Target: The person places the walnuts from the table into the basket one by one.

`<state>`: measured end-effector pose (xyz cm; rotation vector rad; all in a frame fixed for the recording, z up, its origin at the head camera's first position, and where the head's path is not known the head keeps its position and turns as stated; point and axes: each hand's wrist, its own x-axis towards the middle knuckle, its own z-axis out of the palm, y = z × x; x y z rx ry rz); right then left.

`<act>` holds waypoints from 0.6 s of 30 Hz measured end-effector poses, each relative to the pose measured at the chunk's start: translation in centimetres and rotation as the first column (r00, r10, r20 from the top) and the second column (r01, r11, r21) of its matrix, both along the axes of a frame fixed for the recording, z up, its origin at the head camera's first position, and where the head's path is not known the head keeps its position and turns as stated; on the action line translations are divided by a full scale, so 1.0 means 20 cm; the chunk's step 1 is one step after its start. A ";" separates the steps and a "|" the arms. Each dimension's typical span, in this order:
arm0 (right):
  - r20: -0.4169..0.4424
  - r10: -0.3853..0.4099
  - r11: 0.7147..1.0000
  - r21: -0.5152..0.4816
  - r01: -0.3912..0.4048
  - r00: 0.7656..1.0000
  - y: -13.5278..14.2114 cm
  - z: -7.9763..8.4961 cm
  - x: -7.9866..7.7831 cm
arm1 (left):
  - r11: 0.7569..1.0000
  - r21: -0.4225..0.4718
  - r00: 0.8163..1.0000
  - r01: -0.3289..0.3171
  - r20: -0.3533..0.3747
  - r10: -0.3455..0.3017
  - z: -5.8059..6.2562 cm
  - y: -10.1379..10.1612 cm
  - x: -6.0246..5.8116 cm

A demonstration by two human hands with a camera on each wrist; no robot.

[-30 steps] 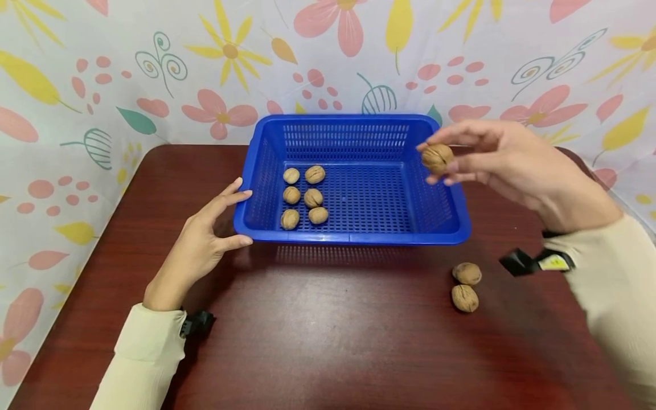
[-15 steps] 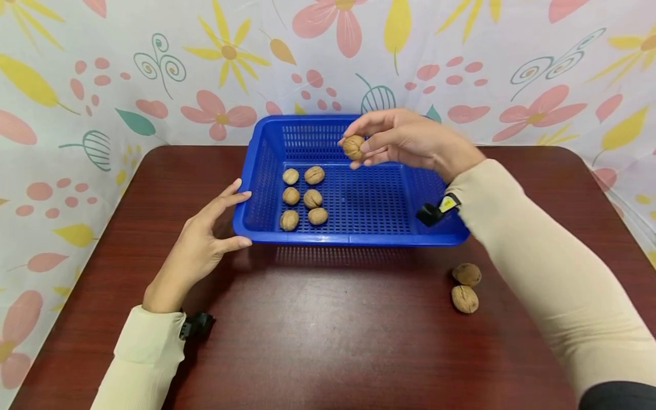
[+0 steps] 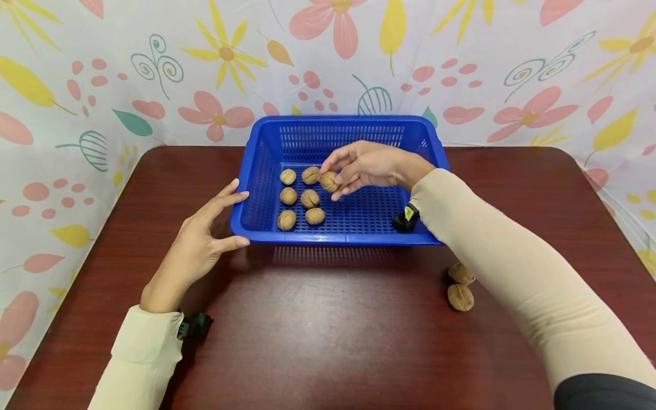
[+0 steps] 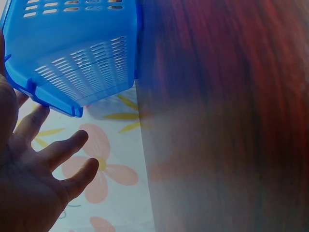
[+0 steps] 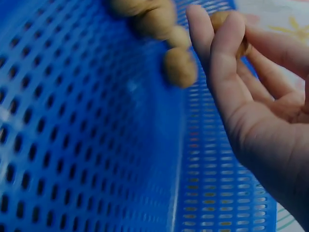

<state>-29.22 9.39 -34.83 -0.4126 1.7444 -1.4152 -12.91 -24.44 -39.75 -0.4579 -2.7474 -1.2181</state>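
Note:
In the head view my right hand [image 3: 371, 165] pinches a walnut [image 3: 328, 181] between thumb and fingertips, low inside the blue plastic basket [image 3: 348, 238]. The same walnut [image 5: 220, 19] is partly hidden behind my fingers in the right wrist view. Two columns of walnuts, including one at the far left [image 3: 288, 177] and one at the near right [image 3: 315, 216], lie on the basket floor at its left side. My left hand [image 3: 200, 242] touches the basket's left end at the rim, its fingers spread and fairly straight, as the left wrist view also shows.
Two loose walnuts, the nearer one [image 3: 460, 297] and one partly covered by the right sleeve [image 3: 461, 274], lie on the dark wooden table [image 3: 318, 336] right of the basket. A flower-printed cloth [image 3: 328, 62] hangs behind the basket.
My right hand has carried the walnut leftward from the basket's right end, then lowered it beside the others. The left hand stays at the basket rim.

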 end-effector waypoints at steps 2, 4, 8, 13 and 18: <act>0.001 0.036 0.998 0.048 -0.036 0.999 -0.01 -0.02 0.00 | 1.000 -0.007 1.000 0.001 -0.007 -0.001 0.00 0.00 0.00; -0.001 0.068 0.994 0.088 -0.068 0.998 -0.01 -0.03 0.01 | 1.000 -0.009 1.000 0.003 -0.014 -0.003 0.00 0.00 -0.01; 0.012 0.098 0.984 0.147 -0.099 0.995 -0.02 -0.05 0.01 | 1.000 0.002 1.000 0.004 -0.014 -0.004 -0.01 0.00 -0.01; 0.061 0.142 0.974 0.170 -0.151 0.988 -0.02 -0.07 0.01 | 1.000 0.015 1.000 0.001 -0.017 -0.001 -0.01 0.00 0.00; 0.104 0.170 0.965 0.184 -0.187 0.980 -0.01 -0.07 0.00 | 1.000 0.014 1.000 -0.002 -0.020 0.002 0.00 0.00 0.00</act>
